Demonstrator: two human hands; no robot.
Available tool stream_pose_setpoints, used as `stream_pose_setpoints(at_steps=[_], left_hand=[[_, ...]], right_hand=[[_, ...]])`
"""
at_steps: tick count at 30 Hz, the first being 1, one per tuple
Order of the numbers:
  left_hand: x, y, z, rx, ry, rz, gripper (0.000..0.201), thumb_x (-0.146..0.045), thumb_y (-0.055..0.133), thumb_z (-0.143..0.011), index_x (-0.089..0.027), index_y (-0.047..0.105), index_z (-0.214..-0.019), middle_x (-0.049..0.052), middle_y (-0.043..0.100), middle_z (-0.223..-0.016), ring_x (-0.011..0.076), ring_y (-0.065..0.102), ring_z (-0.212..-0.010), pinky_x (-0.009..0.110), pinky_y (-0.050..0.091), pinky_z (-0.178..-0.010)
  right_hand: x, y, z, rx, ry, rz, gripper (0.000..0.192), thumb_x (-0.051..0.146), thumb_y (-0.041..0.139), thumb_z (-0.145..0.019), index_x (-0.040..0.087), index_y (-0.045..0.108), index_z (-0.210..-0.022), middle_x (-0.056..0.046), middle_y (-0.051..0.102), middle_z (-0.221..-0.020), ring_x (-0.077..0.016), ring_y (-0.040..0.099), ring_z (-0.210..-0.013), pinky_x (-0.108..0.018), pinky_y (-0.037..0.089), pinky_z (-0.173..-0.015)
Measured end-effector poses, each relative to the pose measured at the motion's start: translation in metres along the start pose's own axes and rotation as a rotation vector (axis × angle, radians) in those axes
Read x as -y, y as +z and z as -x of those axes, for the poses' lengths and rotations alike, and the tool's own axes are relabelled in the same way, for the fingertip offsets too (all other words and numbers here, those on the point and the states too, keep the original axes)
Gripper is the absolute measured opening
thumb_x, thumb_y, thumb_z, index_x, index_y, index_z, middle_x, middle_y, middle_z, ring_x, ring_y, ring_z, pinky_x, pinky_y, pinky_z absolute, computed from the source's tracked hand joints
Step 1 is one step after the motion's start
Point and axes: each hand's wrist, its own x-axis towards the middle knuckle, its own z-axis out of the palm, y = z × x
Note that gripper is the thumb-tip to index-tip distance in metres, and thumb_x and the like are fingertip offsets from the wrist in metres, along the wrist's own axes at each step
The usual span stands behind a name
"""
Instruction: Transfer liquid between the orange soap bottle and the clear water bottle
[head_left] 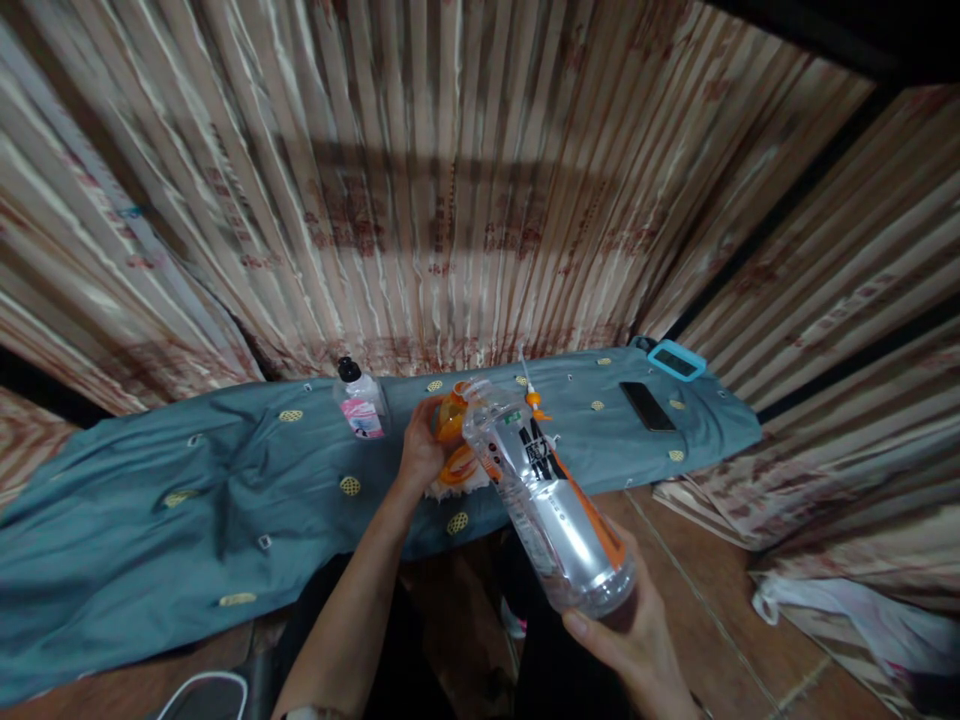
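My right hand [643, 635] is closed around the base of a large clear plastic bottle [555, 510] with a silver and orange label. The bottle is tilted, its neck end up and to the left. My left hand [421, 445] grips a small see-through orange bottle [451, 415], beside the neck end of the large one. Whether the two touch, I cannot tell. Below the orange bottle, an orange ring-shaped piece [459, 466] lies over a whitish, ragged-edged cloth [454, 490]. An orange pump top [533, 399] with a thin pale tube lies behind the large bottle.
A clear bottle with black cap and pink label [363, 402] stands left on the green-blue cloth [225, 500]. At the right lie a dark phone [646, 406] and a light-blue-framed device [676, 360]. Striped curtains [465, 200] hang behind; tiled floor [697, 580] shows at right.
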Motion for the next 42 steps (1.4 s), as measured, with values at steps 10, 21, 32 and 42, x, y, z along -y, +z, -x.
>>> stream_pose_setpoints(at_steps=[10, 21, 32, 42], left_hand=[[-0.002, -0.001, 0.000, -0.012, 0.013, 0.000, 0.055, -0.024, 0.080, -0.059, -0.017, 0.063, -0.111, 0.010, 0.067, -0.116, 0.0289, 0.063, -0.113, 0.048, 0.047, -0.105], [0.002, -0.001, 0.000, -0.010, 0.035, -0.018, 0.054, -0.026, 0.079, -0.061, -0.019, 0.063, -0.113, 0.010, 0.067, -0.115, 0.0298, 0.063, -0.112, 0.049, 0.048, -0.104], [0.000, 0.002, 0.001, -0.024, 0.018, -0.032, 0.054, -0.026, 0.080, -0.060, -0.018, 0.064, -0.111, 0.010, 0.066, -0.114, 0.0287, 0.064, -0.109, 0.048, 0.049, -0.101], [0.001, 0.000, 0.000, -0.012, 0.019, -0.014, 0.055, -0.029, 0.080, -0.061, -0.017, 0.063, -0.111, 0.011, 0.067, -0.115, 0.0301, 0.063, -0.111, 0.049, 0.048, -0.103]], right_hand=[[-0.009, -0.007, -0.004, 0.028, -0.081, 0.056, 0.078, 0.046, 0.091, -0.060, 0.025, 0.057, -0.127, -0.007, 0.078, -0.116, -0.0317, 0.074, -0.106, -0.035, 0.060, -0.090], [-0.008, -0.006, -0.002, 0.011, -0.043, 0.055, 0.082, 0.045, 0.092, -0.057, 0.024, 0.057, -0.128, -0.009, 0.075, -0.122, -0.0335, 0.070, -0.114, -0.037, 0.056, -0.096], [0.001, -0.002, -0.001, 0.017, -0.045, 0.067, 0.083, 0.052, 0.090, -0.059, 0.024, 0.054, -0.128, -0.010, 0.076, -0.119, -0.0343, 0.071, -0.112, -0.039, 0.058, -0.094], [0.004, -0.003, 0.000, 0.010, -0.028, 0.098, 0.082, 0.051, 0.090, -0.059, 0.024, 0.055, -0.128, -0.011, 0.076, -0.121, -0.0360, 0.071, -0.113, -0.041, 0.057, -0.095]])
